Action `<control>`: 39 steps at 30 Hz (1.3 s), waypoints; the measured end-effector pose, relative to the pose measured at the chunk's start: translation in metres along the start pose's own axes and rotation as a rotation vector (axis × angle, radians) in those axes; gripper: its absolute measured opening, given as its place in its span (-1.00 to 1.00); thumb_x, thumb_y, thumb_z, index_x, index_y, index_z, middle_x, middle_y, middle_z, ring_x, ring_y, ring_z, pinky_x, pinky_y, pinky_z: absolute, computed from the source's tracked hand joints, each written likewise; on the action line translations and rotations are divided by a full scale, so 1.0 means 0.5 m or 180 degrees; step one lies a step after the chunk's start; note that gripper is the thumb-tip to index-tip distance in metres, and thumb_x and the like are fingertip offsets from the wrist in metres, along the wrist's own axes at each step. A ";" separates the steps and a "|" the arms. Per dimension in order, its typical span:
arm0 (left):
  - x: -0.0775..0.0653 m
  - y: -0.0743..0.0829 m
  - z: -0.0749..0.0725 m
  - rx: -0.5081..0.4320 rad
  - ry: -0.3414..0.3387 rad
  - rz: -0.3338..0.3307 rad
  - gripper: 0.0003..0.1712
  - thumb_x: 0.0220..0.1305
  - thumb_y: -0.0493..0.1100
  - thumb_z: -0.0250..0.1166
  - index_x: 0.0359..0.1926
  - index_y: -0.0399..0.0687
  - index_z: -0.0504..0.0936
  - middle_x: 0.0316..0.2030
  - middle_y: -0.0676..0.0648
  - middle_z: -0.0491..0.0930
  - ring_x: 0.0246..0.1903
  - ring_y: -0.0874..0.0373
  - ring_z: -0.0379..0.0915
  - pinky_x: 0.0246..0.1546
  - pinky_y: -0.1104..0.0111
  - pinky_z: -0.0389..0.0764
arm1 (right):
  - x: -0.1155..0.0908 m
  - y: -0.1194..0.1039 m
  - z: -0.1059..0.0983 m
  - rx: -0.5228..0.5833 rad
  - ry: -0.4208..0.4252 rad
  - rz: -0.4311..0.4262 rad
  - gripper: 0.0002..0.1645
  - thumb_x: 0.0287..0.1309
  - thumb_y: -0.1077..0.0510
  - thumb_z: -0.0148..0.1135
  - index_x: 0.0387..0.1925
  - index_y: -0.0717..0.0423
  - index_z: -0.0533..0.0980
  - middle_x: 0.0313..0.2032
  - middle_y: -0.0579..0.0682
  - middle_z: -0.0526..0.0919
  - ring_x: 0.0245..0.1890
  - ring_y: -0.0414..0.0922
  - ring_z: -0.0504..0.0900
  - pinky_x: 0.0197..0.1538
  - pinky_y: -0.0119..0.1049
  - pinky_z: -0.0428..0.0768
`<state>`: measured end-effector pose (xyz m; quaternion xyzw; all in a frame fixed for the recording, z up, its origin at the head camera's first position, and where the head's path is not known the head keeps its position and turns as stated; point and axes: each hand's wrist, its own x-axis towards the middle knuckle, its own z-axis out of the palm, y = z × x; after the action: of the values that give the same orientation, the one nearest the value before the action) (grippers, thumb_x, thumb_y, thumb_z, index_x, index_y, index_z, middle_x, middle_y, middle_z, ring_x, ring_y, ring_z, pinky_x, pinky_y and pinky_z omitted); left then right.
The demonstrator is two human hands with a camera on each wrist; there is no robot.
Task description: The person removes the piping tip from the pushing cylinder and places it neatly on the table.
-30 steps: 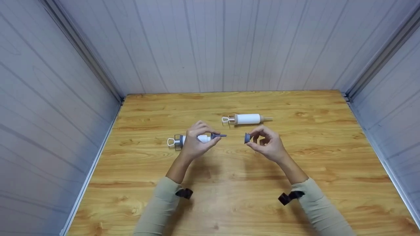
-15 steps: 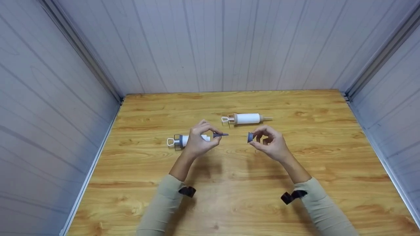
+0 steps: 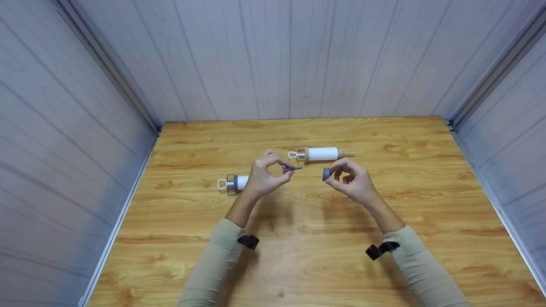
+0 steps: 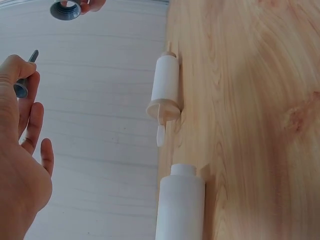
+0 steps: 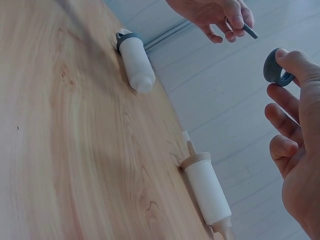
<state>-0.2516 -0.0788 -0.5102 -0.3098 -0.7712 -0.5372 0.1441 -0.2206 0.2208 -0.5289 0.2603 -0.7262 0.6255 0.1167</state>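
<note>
My left hand point(image 3: 265, 179) pinches a small blue-grey nozzle point(image 4: 21, 89) between thumb and forefinger, its thin tip pointing toward the right hand. Facing it, my right hand point(image 3: 356, 183) pinches a blue-grey threaded ring cap point(image 5: 272, 69) by its edge. Both pieces are held up above the table, a short gap apart. Below the left hand lies a white syringe-like dispenser point(image 3: 242, 182) with a blue-grey collar and a looped plunger handle; the left hand partly hides it in the head view. Its front end shows a bare white neck point(image 4: 183, 170).
A second white dispenser point(image 3: 323, 154) with beige collar, beige front cap and thin nozzle lies behind the hands. The wood-grain table point(image 3: 281, 264) is bounded by pale panel walls point(image 3: 273, 59) at the back and sides.
The left hand has moved right and away from the body with the nozzle, uncovering less of the near dispenser's front. The right hand with the ring cap has shifted slightly right and back.
</note>
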 end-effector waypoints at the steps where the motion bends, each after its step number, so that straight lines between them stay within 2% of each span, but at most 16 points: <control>1: 0.002 -0.002 0.001 -0.0014 -0.0006 -0.0017 -0.89 0.28 -0.34 0.60 -0.18 -0.13 0.91 -0.22 -0.15 0.88 -0.12 -0.03 0.63 0.14 0.16 0.68 | 0.001 0.001 -0.002 0.0000 -0.0004 -0.0021 -0.62 0.12 0.63 0.47 -0.02 0.50 0.60 -0.25 -0.16 0.79 -0.31 -0.41 0.65 -0.52 -0.64 0.32; 6: 0.007 -0.012 0.009 -0.0054 -0.0023 -0.0164 -0.89 0.28 -0.35 0.61 -0.18 -0.12 0.91 -0.21 -0.14 0.87 -0.09 0.03 0.64 0.20 0.07 0.69 | 0.005 0.010 -0.010 -0.0073 -0.0003 -0.0031 -0.62 0.12 0.61 0.49 -0.02 0.48 0.62 -0.25 -0.14 0.80 -0.31 -0.40 0.65 -0.52 -0.63 0.32; 13: 0.010 -0.024 0.020 -0.0010 -0.0108 -0.0461 -0.90 0.30 -0.32 0.62 -0.16 -0.14 0.93 -0.19 -0.16 0.87 -0.07 0.08 0.64 0.18 0.23 0.61 | 0.004 0.023 -0.018 -0.0204 0.0062 0.0229 -0.62 0.17 0.54 0.52 0.02 0.45 0.64 -0.22 -0.27 0.77 -0.29 -0.37 0.66 -0.48 -0.62 0.38; 19: 0.015 -0.032 0.026 -0.0022 -0.0205 -0.0696 -0.89 0.34 -0.28 0.62 -0.13 -0.09 0.95 -0.16 -0.15 0.85 -0.04 0.11 0.63 0.26 0.07 0.66 | 0.001 0.034 -0.022 -0.0223 0.0115 0.0308 -0.63 0.20 0.54 0.50 0.05 0.45 0.67 -0.20 -0.34 0.75 -0.29 -0.37 0.67 -0.50 -0.62 0.41; 25: 0.019 -0.043 0.035 -0.0147 -0.0295 -0.0782 -0.89 0.37 -0.27 0.62 -0.11 -0.08 0.95 -0.13 -0.16 0.88 0.02 0.03 0.64 0.46 -0.09 0.59 | -0.002 0.043 -0.024 -0.0152 0.0132 0.0403 -0.62 0.23 0.54 0.49 0.08 0.44 0.67 -0.18 -0.33 0.74 -0.30 -0.36 0.65 -0.52 -0.62 0.38; 29: 0.020 -0.055 0.041 -0.0166 -0.0358 -0.0786 -0.89 0.36 -0.28 0.62 -0.11 -0.12 0.94 -0.13 -0.19 0.89 0.03 -0.09 0.65 0.42 -0.21 0.59 | -0.006 0.048 -0.027 -0.0201 0.0134 0.0431 -0.61 0.23 0.52 0.50 0.09 0.42 0.67 -0.16 -0.33 0.73 -0.29 -0.35 0.65 -0.51 -0.61 0.40; 32: 0.020 -0.067 0.044 -0.0114 -0.0403 -0.0792 -0.90 0.35 -0.29 0.62 -0.13 -0.13 0.94 -0.14 -0.20 0.88 0.00 -0.06 0.64 0.37 -0.28 0.60 | -0.009 0.050 -0.029 -0.0252 0.0121 0.0402 -0.61 0.23 0.52 0.50 0.09 0.41 0.67 -0.15 -0.33 0.74 -0.29 -0.35 0.66 -0.50 -0.61 0.40; 36: 0.018 -0.085 0.045 0.0004 -0.0455 -0.0762 -0.91 0.34 -0.30 0.61 -0.14 -0.16 0.93 -0.17 -0.20 0.89 -0.04 -0.03 0.65 0.30 -0.29 0.62 | -0.012 0.054 -0.029 -0.0261 0.0094 0.0351 -0.61 0.23 0.52 0.51 0.09 0.41 0.68 -0.14 -0.33 0.74 -0.28 -0.35 0.66 -0.49 -0.60 0.40; 39: 0.016 -0.097 0.045 0.0131 -0.0475 -0.0722 -0.91 0.34 -0.30 0.61 -0.15 -0.17 0.93 -0.19 -0.19 0.90 -0.06 -0.09 0.69 0.29 -0.19 0.64 | -0.013 0.057 -0.029 -0.0253 0.0083 0.0336 -0.60 0.22 0.53 0.51 0.09 0.42 0.68 -0.13 -0.32 0.74 -0.28 -0.35 0.67 -0.50 -0.61 0.39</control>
<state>-0.2857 -0.0667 -0.5501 -0.2567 -0.8207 -0.5096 0.0310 -0.2325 0.2385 -0.5535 0.2086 -0.7616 0.6048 0.1034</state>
